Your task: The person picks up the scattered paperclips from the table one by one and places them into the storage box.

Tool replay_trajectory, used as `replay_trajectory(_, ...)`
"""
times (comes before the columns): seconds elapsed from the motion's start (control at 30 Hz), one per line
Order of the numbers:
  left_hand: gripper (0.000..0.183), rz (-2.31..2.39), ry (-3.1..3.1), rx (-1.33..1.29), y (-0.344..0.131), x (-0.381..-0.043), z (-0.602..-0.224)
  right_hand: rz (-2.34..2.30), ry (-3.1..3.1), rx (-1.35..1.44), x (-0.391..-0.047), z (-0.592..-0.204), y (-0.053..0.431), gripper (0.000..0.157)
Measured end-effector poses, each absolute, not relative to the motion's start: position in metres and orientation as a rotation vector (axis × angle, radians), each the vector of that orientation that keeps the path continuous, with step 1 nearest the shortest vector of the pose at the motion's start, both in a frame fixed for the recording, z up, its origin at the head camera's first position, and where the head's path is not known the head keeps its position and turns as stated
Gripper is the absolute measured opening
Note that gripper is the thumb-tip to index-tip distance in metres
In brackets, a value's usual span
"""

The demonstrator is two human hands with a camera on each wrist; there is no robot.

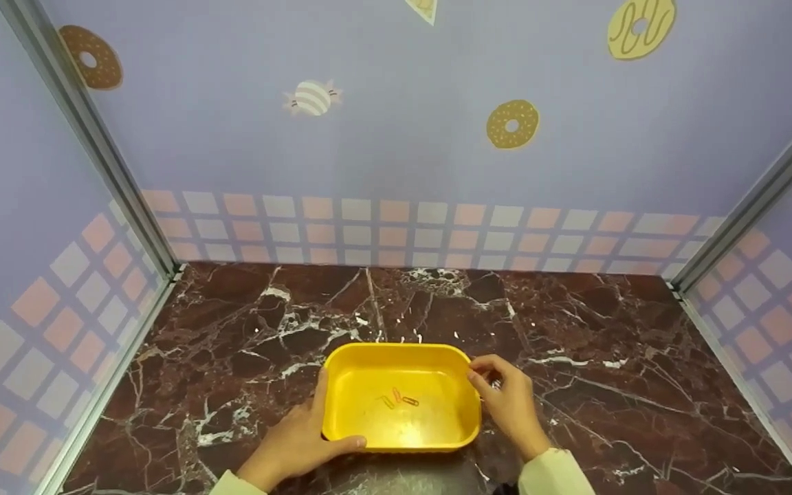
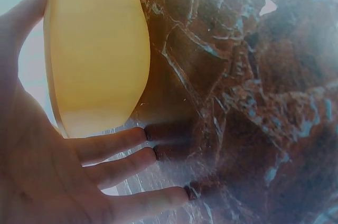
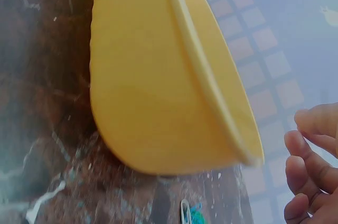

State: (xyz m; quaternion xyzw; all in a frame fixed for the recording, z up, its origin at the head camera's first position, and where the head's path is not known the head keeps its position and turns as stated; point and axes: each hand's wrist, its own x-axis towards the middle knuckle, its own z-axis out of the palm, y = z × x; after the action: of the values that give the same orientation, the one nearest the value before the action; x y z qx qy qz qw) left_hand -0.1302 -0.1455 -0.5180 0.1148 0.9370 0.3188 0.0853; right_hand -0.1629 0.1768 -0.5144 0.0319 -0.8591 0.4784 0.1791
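A yellow plastic tub (image 1: 355, 352) holds three paper clips: a yellowish one (image 1: 387, 401), a pinkish-red one (image 1: 397, 394) and a darker one (image 1: 410, 401). My left hand (image 1: 300, 430) spans the tub's front left corner, thumb on the front rim and fingers along the left side. The left wrist view shows its fingers straight. My right hand (image 1: 509, 399) is at the right rim with bent fingers, thumb and index tips close together. Nothing shows between those fingertips (image 3: 297, 139), though something small could be hidden there.
A white paper clip (image 3: 185, 212) and something teal (image 3: 197, 214) lie on the marble-patterned table (image 1: 231, 371), at the bottom of the right wrist view. Behind stands a lilac wall (image 1: 396, 158) with pink and white squares. Side panels flank the table.
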Motion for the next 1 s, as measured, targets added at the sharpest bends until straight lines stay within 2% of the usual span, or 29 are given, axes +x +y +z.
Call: replay_trajectory(1.0, 0.128, 0.929, 2.799, 0.318, -0.143, -0.130, -0.517, 1.266, -2.504, -0.058, -0.152, -0.534, 0.221, 0.008)
